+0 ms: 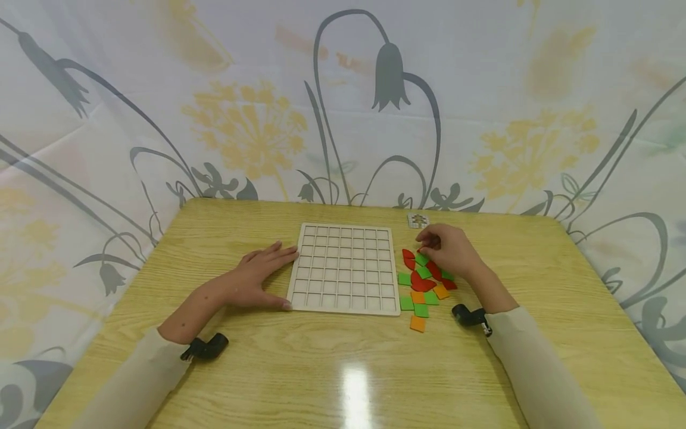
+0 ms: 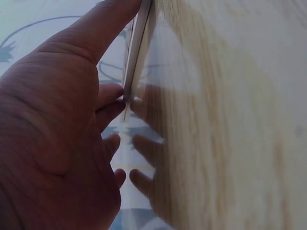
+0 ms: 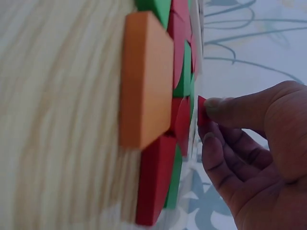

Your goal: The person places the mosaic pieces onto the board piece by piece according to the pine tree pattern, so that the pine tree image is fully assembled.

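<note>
A pale wooden grid board point(image 1: 343, 268) with square recesses lies flat on the table. My left hand point(image 1: 257, 277) rests at its left edge, fingers spread, with thumb and fingertips touching the rim; the left wrist view shows this hand point(image 2: 57, 129) against the board's thin edge. My right hand point(image 1: 450, 249) is over a loose pile of tiles to the right of the board. In the right wrist view, thumb and fingers of that hand point(image 3: 254, 143) pinch a small red tile point(image 3: 202, 110), mostly hidden by the fingers. Below lie red tiles point(image 1: 423, 282), green tiles point(image 1: 421, 310) and orange tiles point(image 1: 417, 323).
A small patterned card point(image 1: 418, 220) lies on the table beyond the right hand. The wooden table point(image 1: 300, 369) ends at a flower-printed cloth point(image 1: 257, 119) behind and at both sides. A black wrist camera point(image 1: 468, 316) sits at the right cuff.
</note>
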`<action>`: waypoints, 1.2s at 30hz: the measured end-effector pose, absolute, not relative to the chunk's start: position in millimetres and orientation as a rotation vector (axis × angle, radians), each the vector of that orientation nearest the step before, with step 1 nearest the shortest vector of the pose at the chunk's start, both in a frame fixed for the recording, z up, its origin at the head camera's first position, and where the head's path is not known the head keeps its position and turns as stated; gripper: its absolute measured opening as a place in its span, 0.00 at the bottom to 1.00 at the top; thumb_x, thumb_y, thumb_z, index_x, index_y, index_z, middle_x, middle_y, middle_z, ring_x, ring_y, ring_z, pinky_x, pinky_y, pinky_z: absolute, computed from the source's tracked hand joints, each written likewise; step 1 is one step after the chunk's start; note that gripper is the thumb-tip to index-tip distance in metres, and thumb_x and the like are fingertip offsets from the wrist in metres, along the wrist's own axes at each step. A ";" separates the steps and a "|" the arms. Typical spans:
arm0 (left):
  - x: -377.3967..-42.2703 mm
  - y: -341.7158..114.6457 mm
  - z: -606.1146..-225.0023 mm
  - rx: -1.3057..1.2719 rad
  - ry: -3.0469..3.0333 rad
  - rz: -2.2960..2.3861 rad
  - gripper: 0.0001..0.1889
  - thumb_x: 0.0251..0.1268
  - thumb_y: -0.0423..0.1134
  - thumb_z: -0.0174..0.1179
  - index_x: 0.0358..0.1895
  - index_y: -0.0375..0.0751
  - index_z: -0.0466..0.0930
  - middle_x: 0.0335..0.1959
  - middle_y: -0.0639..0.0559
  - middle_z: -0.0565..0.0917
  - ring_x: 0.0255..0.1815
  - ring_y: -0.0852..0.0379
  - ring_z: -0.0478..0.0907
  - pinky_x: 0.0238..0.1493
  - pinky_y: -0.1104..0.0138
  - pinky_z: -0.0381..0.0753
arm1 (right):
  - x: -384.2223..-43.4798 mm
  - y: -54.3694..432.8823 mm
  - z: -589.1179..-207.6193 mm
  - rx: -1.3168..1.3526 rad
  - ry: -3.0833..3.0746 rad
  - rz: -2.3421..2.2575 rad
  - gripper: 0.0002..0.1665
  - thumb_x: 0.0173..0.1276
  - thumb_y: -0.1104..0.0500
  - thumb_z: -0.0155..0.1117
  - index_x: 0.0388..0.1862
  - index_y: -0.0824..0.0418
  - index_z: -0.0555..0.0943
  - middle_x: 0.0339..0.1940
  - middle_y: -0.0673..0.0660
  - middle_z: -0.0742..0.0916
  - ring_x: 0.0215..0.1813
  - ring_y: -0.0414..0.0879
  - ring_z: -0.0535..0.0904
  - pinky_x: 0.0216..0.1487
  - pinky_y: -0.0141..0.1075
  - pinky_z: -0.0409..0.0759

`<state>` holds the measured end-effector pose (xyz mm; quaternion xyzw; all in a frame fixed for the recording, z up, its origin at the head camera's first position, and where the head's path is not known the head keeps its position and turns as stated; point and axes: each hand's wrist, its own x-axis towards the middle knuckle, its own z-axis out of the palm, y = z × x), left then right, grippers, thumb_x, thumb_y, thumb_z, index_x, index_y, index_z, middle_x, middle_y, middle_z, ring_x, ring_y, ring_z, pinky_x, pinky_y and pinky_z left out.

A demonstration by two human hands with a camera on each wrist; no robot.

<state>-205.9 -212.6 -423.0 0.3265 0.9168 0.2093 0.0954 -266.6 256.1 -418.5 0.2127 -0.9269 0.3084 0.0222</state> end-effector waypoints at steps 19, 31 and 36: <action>-206.4 -210.1 -424.2 0.976 2.711 0.639 0.57 0.61 0.65 0.74 0.86 0.41 0.56 0.87 0.44 0.55 0.88 0.37 0.43 0.82 0.35 0.45 | -286.8 213.0 -403.1 0.755 -2.836 1.091 0.09 0.75 0.69 0.67 0.51 0.68 0.87 0.44 0.61 0.88 0.46 0.54 0.84 0.51 0.47 0.84; -205.9 -209.4 -426.3 0.959 2.698 0.659 0.56 0.62 0.65 0.74 0.86 0.42 0.57 0.88 0.45 0.54 0.88 0.38 0.46 0.79 0.31 0.52 | -299.9 178.1 -402.1 0.776 -2.855 1.213 0.10 0.74 0.68 0.68 0.51 0.69 0.86 0.42 0.59 0.88 0.45 0.53 0.84 0.50 0.46 0.82; -206.5 -207.9 -425.9 0.963 2.708 0.649 0.56 0.62 0.64 0.74 0.86 0.42 0.58 0.87 0.45 0.55 0.87 0.36 0.50 0.77 0.31 0.55 | -307.0 165.0 -400.7 0.775 -2.865 1.234 0.10 0.75 0.66 0.69 0.52 0.68 0.87 0.42 0.59 0.88 0.45 0.52 0.83 0.50 0.45 0.82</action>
